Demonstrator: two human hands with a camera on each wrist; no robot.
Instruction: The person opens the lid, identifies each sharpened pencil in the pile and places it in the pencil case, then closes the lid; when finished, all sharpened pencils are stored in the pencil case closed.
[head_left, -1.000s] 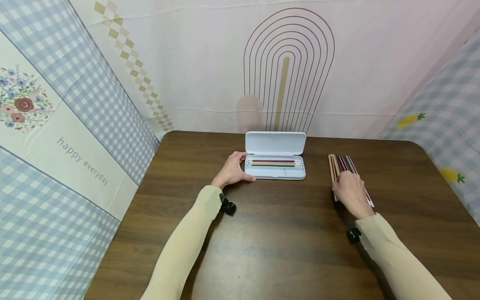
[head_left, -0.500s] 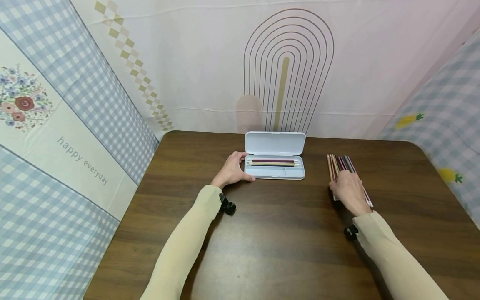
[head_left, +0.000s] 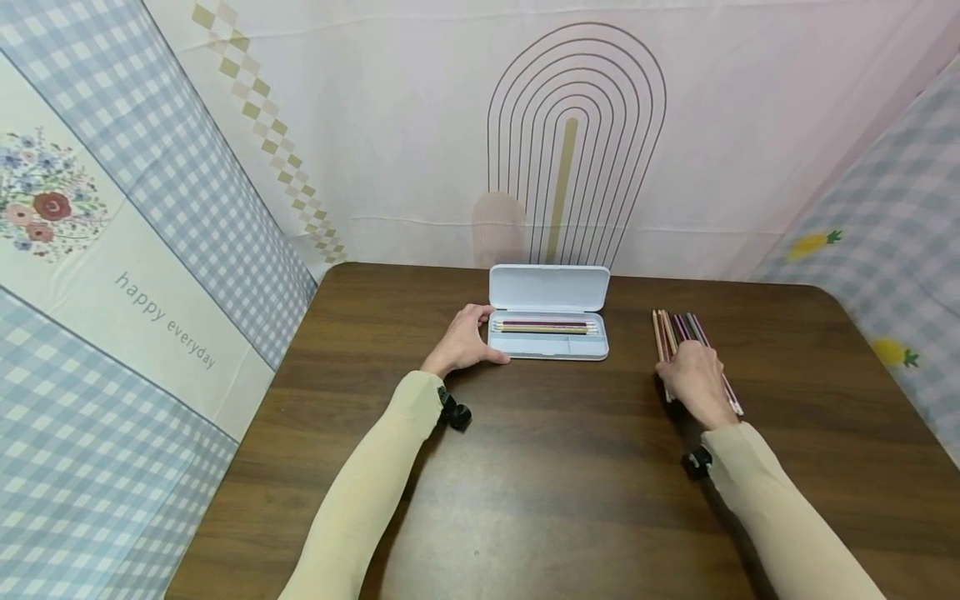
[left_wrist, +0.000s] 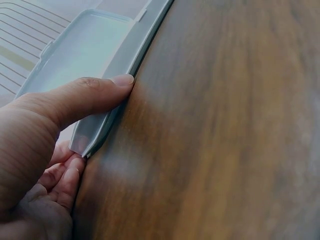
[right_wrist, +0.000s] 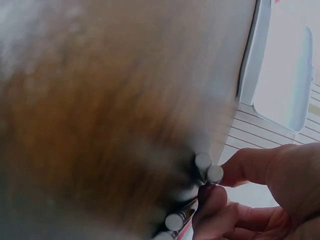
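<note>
A pale blue-white pencil case (head_left: pixel 548 346) lies with its lid raised near the table's far edge. Several pencils (head_left: pixel 543 323) are in its rear compartment. At the case's left end, my left hand (head_left: pixel 463 340) grips it, the thumb on the front edge and the fingers at the left end. Farther right, a row of several loose pencils (head_left: pixel 673 323) lies on the table, eraser ends towards me. Over them my right hand (head_left: pixel 693 377) pinches at least one pencil (right_wrist: pixel 215 174) between thumb and fingers; how many exactly is hidden. White eraser ends show beside its fingertips.
The brown wooden table (head_left: pixel 570 467) runs back to a white patterned cloth (head_left: pixel 405 133). Blue checked cloth (head_left: pixel 97 467) hangs at the left, and more at the right. A small black camera (head_left: pixel 696 462) is on the right wrist.
My right wrist has shifted slightly left, with the hand still over the loose pencils. The left hand stays on the case. The head view has drifted a little.
</note>
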